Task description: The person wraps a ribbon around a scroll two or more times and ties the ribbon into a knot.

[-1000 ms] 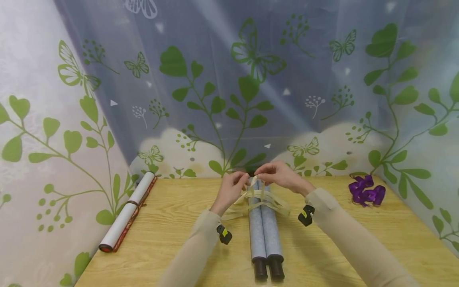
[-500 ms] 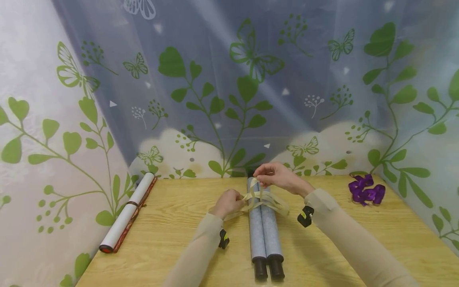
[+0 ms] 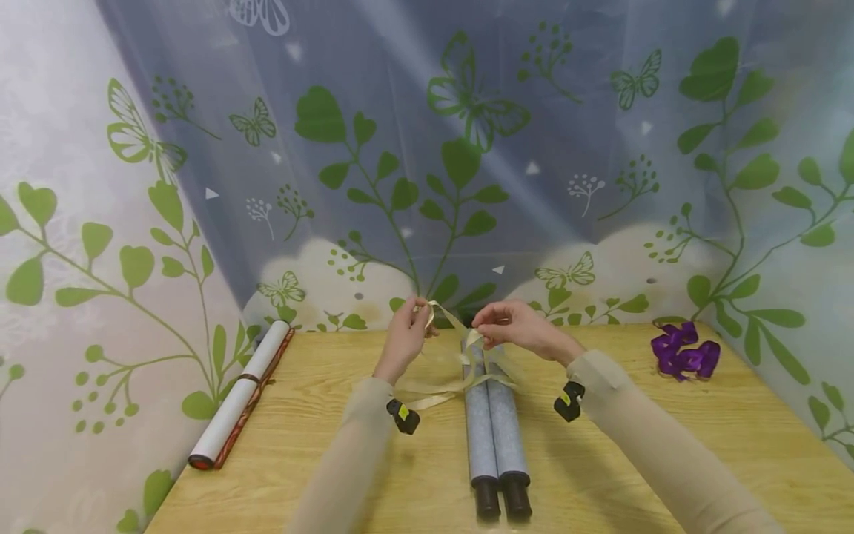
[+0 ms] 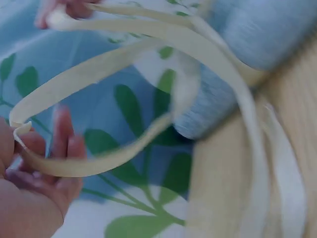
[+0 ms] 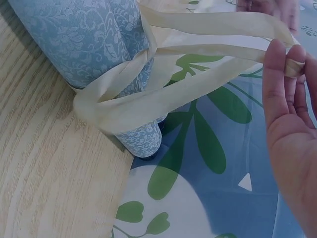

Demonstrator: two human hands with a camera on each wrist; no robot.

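In the head view, two blue-grey scrolls (image 3: 480,437) are lying side by side on the wood-grain table (image 3: 320,423), their dark end knobs (image 3: 487,498) pointing near, and a cream ribbon (image 3: 474,338) is crossing over their far half. The left hand (image 3: 404,334) is pinching ribbon to the left of their far end; the right hand (image 3: 517,326) is pinching another part just above them. A white scroll (image 3: 232,404) is lying at the far left, a crumpled purple ribbon (image 3: 685,352) at the far right. In the left wrist view, the left fingertips are gripping the ribbon where it is bending into a wide loop, blurred in places, while loose ends are trailing over the table. In the right wrist view, the right fingers are holding a folded bit of ribbon, and strands are crossing on the scrolls. The person seems to be forming loops for a bow; the next move probably calls for crossing them without losing either pinch.
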